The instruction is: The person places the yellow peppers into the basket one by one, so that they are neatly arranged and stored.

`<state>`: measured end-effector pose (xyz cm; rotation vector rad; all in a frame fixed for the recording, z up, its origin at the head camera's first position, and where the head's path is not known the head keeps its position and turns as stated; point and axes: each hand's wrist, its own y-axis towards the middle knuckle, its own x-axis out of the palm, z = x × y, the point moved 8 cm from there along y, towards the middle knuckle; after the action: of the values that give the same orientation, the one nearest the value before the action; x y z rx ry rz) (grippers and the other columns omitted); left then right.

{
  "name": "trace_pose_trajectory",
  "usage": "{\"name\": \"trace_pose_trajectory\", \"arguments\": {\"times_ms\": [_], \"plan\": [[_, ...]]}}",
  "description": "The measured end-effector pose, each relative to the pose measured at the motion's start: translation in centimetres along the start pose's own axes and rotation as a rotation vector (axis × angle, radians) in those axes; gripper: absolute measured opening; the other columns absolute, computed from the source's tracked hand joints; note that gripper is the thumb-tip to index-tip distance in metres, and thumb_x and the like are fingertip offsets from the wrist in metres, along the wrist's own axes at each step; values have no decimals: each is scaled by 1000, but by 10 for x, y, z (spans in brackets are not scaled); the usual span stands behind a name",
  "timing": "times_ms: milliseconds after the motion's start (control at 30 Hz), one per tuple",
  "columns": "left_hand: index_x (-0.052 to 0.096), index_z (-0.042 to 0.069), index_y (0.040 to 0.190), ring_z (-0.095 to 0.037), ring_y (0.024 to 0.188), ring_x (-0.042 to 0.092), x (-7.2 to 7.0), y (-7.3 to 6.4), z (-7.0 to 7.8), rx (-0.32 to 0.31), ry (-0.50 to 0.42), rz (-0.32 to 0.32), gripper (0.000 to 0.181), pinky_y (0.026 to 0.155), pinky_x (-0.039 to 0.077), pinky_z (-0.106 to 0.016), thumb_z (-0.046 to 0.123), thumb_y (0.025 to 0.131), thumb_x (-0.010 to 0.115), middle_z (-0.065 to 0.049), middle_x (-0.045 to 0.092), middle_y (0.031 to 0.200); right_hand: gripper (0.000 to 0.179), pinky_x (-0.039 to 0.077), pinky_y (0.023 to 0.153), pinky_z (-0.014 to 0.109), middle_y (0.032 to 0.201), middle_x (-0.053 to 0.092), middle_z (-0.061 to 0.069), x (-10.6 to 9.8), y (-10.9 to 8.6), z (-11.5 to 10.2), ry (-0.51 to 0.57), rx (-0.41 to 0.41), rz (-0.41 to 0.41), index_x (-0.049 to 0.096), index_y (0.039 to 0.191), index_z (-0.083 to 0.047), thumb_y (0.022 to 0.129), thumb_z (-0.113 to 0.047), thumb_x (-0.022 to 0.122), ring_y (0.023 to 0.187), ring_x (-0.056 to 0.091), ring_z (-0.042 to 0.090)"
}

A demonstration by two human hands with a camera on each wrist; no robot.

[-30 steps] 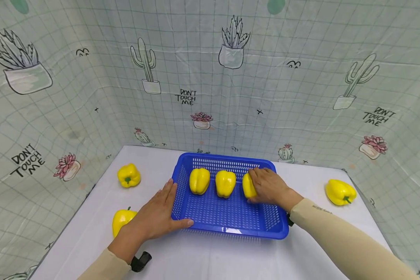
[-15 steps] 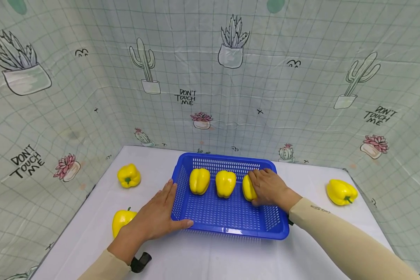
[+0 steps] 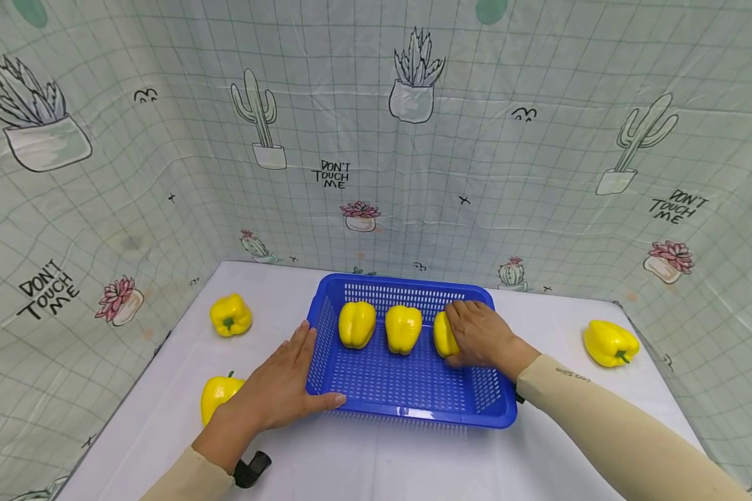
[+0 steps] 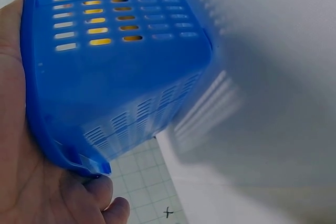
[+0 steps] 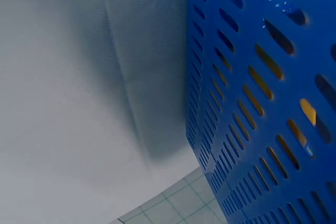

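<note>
Right hand: the right hand grips the right-hand pepper inside the basket, covering much of it.
Left hand: the left hand lies along the basket's left rim, fingers fairly straight, thumb on the near corner – steadying contact, no pepper held.
Blue basket: the perforated blue basket sits upright mid-table, its rim facing up.
Inside the basket: a left pepper and a middle pepper line up beside the gripped one, apart from each other.
White table: on the white table lie a far-left pepper, a near-left pepper partly behind the left hand, and – well apart – a far-right pepper.
Around us: cactus-printed cloth.
</note>
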<state>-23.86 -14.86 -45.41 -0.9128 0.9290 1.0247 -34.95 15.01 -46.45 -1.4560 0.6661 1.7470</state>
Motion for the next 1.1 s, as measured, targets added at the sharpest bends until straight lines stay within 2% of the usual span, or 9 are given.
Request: {"name": "trace_pose_trajectory", "arguments": {"times_ms": [133,267,600,733,967,1100], "plan": [[12,1,169,-38,163,16,-1,0,1,6,19,-1,129,131,21,-56,86,84,61,-20,5,177,96,44,120,56,134,62,23,-3,-2,1,38,6,20,50,142,4,81,-64,80,125,61,40],[12,1,168,-38,164,14,-1,0,1,7,39,-2,131,132,19,-55,88,83,59,-20,6,177,99,43,121,54,137,61,25,-8,-4,3,44,3,63,49,144,6,83,-66,78,128,59,41],[14,0,168,-39,164,12,-4,0,3,15,70,8,132,132,19,-56,91,82,56,-21,8,177,96,49,116,51,135,63,26,-31,-18,15,20,4,229,54,140,8,85,-68,76,124,62,40],[15,-1,168,-39,164,13,-5,-1,4,27,86,12,131,132,18,-55,91,82,55,-22,9,176,93,51,114,52,135,64,27,-37,-25,24,16,25,278,54,140,9,88,-64,76,124,63,41],[16,-3,167,-41,164,13,-8,-3,7,40,99,9,129,133,16,-56,89,84,56,-24,10,176,86,52,111,55,136,62,29,-40,-38,43,40,96,304,52,141,9,93,-58,74,125,62,43],[16,-3,167,-41,164,13,-8,-3,6,42,103,8,129,133,16,-55,89,85,54,-25,10,176,79,53,108,57,133,61,31,-45,-49,60,22,143,372,51,139,12,96,-49,74,120,62,46]]}}
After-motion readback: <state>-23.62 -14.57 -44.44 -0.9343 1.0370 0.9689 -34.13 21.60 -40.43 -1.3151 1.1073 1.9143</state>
